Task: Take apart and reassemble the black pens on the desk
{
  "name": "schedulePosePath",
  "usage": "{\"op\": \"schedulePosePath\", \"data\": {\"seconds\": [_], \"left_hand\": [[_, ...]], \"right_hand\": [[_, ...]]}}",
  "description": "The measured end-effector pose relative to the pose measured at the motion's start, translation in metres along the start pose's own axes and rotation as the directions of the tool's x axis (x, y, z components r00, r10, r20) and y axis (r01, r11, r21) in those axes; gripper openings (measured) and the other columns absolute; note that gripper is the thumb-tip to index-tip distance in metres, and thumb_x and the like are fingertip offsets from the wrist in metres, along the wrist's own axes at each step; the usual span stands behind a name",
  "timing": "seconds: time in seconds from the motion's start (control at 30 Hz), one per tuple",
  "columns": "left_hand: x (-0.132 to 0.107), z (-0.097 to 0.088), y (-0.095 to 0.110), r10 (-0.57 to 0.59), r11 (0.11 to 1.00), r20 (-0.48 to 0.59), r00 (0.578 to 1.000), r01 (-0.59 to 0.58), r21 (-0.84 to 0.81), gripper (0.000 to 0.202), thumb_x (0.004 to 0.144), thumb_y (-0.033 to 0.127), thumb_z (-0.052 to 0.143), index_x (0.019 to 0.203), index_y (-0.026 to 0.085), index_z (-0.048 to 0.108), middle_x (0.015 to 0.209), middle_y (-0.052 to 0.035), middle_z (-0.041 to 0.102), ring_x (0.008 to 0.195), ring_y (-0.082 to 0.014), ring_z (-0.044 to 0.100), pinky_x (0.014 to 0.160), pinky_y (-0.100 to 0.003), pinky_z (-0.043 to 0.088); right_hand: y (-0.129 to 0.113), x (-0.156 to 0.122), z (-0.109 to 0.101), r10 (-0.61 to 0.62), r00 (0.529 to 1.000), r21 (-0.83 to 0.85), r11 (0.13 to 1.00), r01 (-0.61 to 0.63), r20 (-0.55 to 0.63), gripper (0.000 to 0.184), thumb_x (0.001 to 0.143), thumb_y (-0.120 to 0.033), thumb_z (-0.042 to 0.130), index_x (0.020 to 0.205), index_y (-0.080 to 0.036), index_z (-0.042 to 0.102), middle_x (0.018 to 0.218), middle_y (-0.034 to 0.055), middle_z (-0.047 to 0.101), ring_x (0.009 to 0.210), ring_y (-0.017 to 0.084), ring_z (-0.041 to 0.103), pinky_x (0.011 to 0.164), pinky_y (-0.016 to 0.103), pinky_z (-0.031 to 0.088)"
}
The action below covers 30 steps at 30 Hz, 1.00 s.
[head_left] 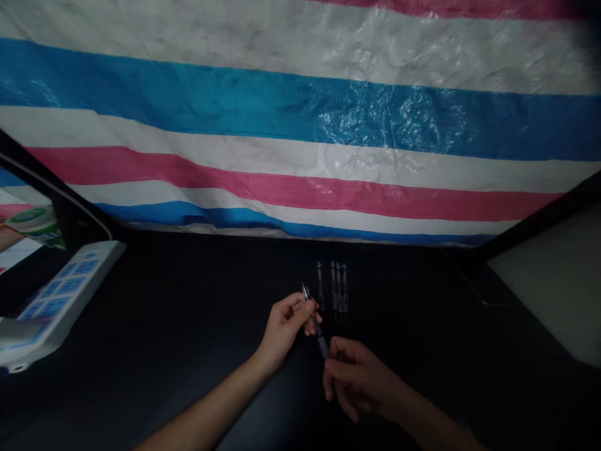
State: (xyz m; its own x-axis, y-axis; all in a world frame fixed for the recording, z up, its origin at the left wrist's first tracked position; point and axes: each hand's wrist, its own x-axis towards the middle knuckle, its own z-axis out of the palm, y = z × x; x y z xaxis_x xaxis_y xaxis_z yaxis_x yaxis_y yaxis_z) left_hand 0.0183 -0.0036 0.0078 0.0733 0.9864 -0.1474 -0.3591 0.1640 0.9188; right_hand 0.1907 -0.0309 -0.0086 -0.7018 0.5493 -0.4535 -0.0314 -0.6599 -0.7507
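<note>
In the head view, two bare hands meet over a black desk [154,294], both working on one slim pen [317,327]. The left hand [277,329] pinches it partway along its upper length: the fingers [292,302] are closed on the barrel, and a thin, bright tip pokes out past them on the far side. The right hand [364,379] is at the opposite end, nearer the person, where its fingers [345,346] close on the dark, thicker end; the light is poor there, so how firm that hold is cannot be judged.

The relation that matters is the pen's long axis. It slants from the tip, far and to the left, down to the dark end, near and to the right, so the two grips sit in line along it with a short bare stretch of barrel between them. The left hand is the nearer one to the tip; the right hand has the dark end.

Just beyond the hands and a little to the right, further pens lie on the desk, lengthwise away from the person: a single pen [320,282] just beside the left fingers, then a group of three pens [339,288] close together. A white power strip [89,266] lies well apart on the left, and a striped sheet [263,103] hangs behind the desk.
</note>
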Motion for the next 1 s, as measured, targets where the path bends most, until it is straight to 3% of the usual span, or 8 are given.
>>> {"op": "schedulePosePath", "data": {"seconds": [0.13, 0.3, 0.47, 0.63, 0.8, 0.87, 1.0], "left_hand": [[0.0009, -0.0001, 0.0001, -0.006, 1.000, 0.001, 1.000, 0.006, 0.005, 0.032, 0.076, 0.043, 0.073, 0.078, 0.012, 0.065, 0.063, -0.0031, 0.067, 0.047, -0.0086, 0.054, 0.048, -0.020, 0.041], [0.0027, 0.0002, 0.0029, -0.004, 1.000, 0.000, 1.000, 0.004, 0.014, 0.033, 0.076, 0.044, 0.073, 0.076, 0.012, 0.065, 0.063, -0.0030, 0.067, 0.047, -0.0082, 0.054, 0.047, -0.020, 0.041], [0.0023, 0.0007, 0.0030, -0.006, 1.000, -0.009, 1.000, 0.007, 0.010, 0.033, 0.076, 0.044, 0.073, 0.077, 0.013, 0.064, 0.064, -0.0029, 0.067, 0.048, -0.0086, 0.054, 0.047, -0.020, 0.041], [0.0027, 0.0011, 0.0011, 0.005, 1.000, 0.002, 1.000, -0.005, 0.028, 0.032, 0.077, 0.044, 0.073, 0.077, 0.012, 0.064, 0.064, -0.0027, 0.067, 0.048, -0.0082, 0.053, 0.048, -0.020, 0.040], [0.0025, 0.0002, -0.0011, -0.003, 1.000, 0.017, 1.000, 0.002, 0.030, 0.034, 0.077, 0.045, 0.072, 0.078, 0.012, 0.065, 0.064, -0.0026, 0.067, 0.047, -0.0083, 0.053, 0.047, -0.020, 0.040], [0.0020, 0.0001, -0.0009, 0.003, 0.999, 0.007, 1.000, -0.003, 0.040, 0.033, 0.077, 0.045, 0.072, 0.078, 0.012, 0.065, 0.065, -0.0029, 0.067, 0.048, -0.0084, 0.053, 0.048, -0.020, 0.040], [0.0015, 0.0004, 0.0011, 0.017, 0.998, 0.003, 1.000, -0.018, 0.068, 0.032, 0.077, 0.043, 0.072, 0.076, 0.012, 0.064, 0.065, -0.0033, 0.068, 0.050, -0.0095, 0.054, 0.051, -0.021, 0.042]], "right_hand": [[0.0009, 0.0014, -0.0002, 0.003, 1.000, 0.061, 0.998, -0.004, 0.016, 0.047, 0.083, -0.060, 0.056, 0.092, -0.014, 0.050, 0.071, 0.0058, 0.068, 0.039, 0.011, 0.061, 0.030, 0.015, 0.035], [-0.0024, 0.0017, 0.0010, -0.023, 0.997, -0.053, 0.998, 0.019, -0.071, 0.042, 0.079, -0.053, 0.066, 0.085, -0.018, 0.042, 0.068, 0.0014, 0.067, 0.032, 0.007, 0.054, 0.026, 0.010, 0.020], [-0.0073, 0.0007, 0.0047, -0.010, 0.998, -0.030, 1.000, 0.009, -0.061, 0.050, 0.081, -0.063, 0.054, 0.092, -0.014, 0.050, 0.066, 0.0029, 0.065, 0.036, 0.010, 0.057, 0.029, 0.015, 0.033], [-0.0056, -0.0003, 0.0051, -0.086, 0.974, -0.269, 0.963, 0.027, -0.209, 0.043, 0.074, -0.053, 0.068, 0.079, -0.018, 0.044, 0.055, -0.0037, 0.061, 0.027, 0.005, 0.045, 0.026, 0.012, 0.020], [-0.0027, -0.0010, 0.0049, -0.038, 0.998, -0.102, 0.994, 0.032, -0.055, 0.051, 0.082, -0.062, 0.051, 0.093, -0.012, 0.055, 0.066, 0.0052, 0.067, 0.040, 0.012, 0.060, 0.033, 0.017, 0.038], [-0.0035, -0.0017, 0.0067, -0.071, 0.991, -0.148, 0.987, 0.054, -0.111, 0.048, 0.079, -0.060, 0.058, 0.092, -0.014, 0.053, 0.068, 0.0036, 0.066, 0.040, 0.012, 0.060, 0.031, 0.017, 0.038], [-0.0051, -0.0016, 0.0078, -0.151, 0.955, -0.315, 0.947, 0.066, -0.256, 0.041, 0.075, -0.053, 0.066, 0.075, -0.017, 0.046, 0.055, -0.0034, 0.060, 0.032, 0.007, 0.051, 0.029, 0.013, 0.029]]}}
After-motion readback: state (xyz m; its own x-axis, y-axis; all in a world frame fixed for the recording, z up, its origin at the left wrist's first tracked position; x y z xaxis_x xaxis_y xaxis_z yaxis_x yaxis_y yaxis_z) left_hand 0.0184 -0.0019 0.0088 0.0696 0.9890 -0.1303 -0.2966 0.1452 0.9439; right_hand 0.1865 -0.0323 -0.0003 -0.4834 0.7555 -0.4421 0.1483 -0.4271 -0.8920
